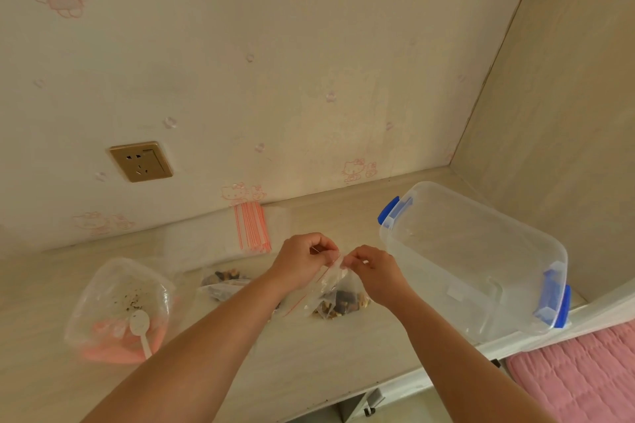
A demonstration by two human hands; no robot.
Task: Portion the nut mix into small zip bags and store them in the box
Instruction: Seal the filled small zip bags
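A small clear zip bag (338,299) with nut mix in its bottom stands on the desk in front of me. My left hand (304,259) and my right hand (376,271) each pinch its red-lined top edge, close together. Another filled small bag (225,282) lies on the desk to the left of my hands. The clear storage box (474,264) with blue latches sits at the right, lid off. A big, nearly empty clear bag (120,306) at the left holds crumbs and a white plastic spoon (141,328). A stack of unused zip bags (252,227) lies against the wall.
The beige desk (309,361) ends at the wall behind and a side panel on the right. A gold wall socket (141,161) is above the desk at the left. Pink bedding (584,378) lies past the desk's right front edge.
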